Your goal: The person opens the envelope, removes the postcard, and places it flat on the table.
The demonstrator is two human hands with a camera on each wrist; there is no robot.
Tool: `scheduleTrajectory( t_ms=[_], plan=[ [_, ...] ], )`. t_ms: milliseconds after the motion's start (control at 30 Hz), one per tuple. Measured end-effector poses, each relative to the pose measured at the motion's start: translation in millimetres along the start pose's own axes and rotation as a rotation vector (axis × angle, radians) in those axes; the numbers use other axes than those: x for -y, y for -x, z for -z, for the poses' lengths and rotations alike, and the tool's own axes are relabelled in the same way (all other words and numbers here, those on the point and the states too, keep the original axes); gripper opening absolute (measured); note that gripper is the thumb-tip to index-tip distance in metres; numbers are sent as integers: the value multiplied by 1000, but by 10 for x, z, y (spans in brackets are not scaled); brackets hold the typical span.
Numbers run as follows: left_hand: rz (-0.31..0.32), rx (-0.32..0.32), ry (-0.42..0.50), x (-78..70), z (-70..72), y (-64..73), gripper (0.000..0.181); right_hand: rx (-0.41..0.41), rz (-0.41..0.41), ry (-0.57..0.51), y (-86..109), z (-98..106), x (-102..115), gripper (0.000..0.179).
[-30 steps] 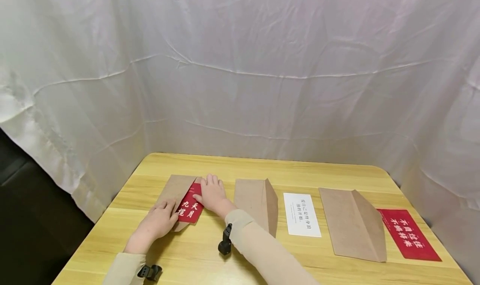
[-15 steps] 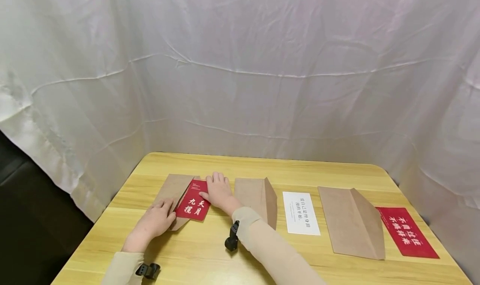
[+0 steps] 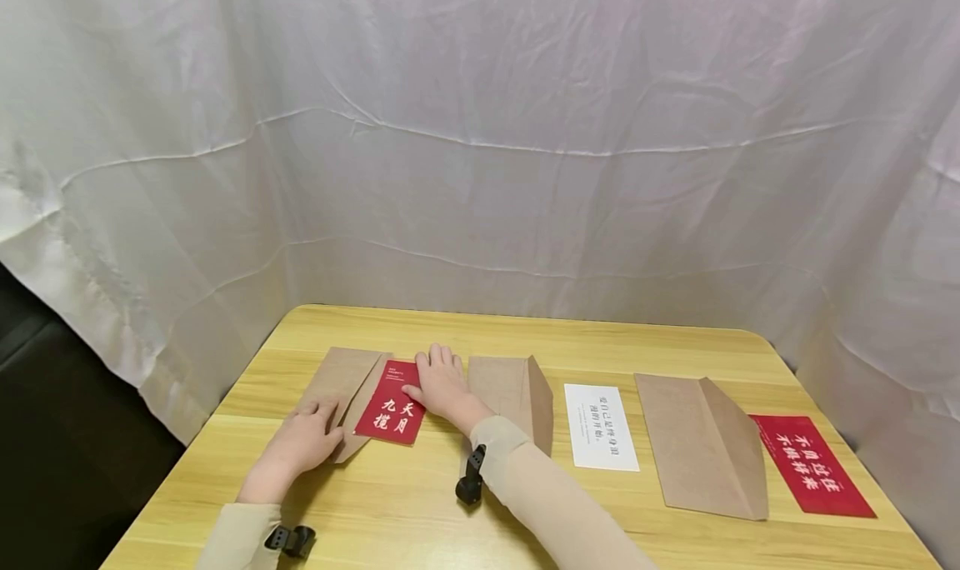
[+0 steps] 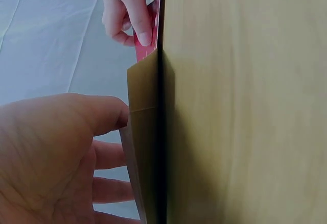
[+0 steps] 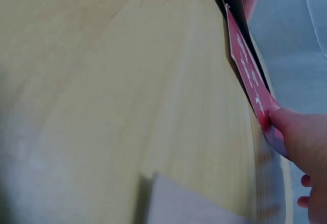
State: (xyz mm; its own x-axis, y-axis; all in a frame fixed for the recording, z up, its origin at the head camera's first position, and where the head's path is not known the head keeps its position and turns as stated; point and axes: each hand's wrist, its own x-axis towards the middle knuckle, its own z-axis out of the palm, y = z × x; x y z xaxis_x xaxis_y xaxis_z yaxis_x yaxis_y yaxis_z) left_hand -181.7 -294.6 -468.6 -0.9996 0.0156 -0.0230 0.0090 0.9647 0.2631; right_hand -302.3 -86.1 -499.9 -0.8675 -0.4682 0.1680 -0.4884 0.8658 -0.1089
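My right hand (image 3: 447,389) pinches a red card (image 3: 393,399) with white Chinese characters by its far right edge. In the right wrist view the thumb (image 5: 283,119) lies on the card's printed face. The card overlaps the flap of the leftmost brown paper envelope (image 3: 345,378), to the right of its mouth. My left hand (image 3: 303,437) holds this envelope at the mouth's edge, the fingers spread over its upper face. In the left wrist view the left thumb (image 4: 110,114) is right at the raised paper edge, and the card shows beyond the envelope's corner.
A second brown envelope (image 3: 498,391) lies partly under my right forearm. Right of it are a white printed card (image 3: 600,427), a third envelope (image 3: 678,441) and another red card (image 3: 817,466). Pale curtains (image 3: 525,178) hang behind the wooden table (image 3: 420,516).
The red card has slid right, out from the envelope's mouth, along with my right hand. My left hand has shifted slightly left with the envelope.
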Motion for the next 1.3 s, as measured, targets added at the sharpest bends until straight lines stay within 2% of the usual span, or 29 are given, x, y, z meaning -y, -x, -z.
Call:
scheduleTrajectory(
  t_ms=[333,567,767,967,1133,1300],
  plan=[
    [18,12,-12,55,7,1,57,0,10,25,48,28,-43,56],
    [-5,4,-21,77,37,2,57,0,42,54,81,43,-86,54],
    [-12,-10,-10,133,27,1,58,48,76,70,120,71,-136,54],
    [-2,16,-14,171,50,-3,59,99,103,93,139,112,-177,58],
    [10,23,-17,223,46,-8,60,137,100,84,145,117,-197,58],
    [-3,32,-37,208,56,8,60,151,92,81,148,101,-204,58]
  ],
)
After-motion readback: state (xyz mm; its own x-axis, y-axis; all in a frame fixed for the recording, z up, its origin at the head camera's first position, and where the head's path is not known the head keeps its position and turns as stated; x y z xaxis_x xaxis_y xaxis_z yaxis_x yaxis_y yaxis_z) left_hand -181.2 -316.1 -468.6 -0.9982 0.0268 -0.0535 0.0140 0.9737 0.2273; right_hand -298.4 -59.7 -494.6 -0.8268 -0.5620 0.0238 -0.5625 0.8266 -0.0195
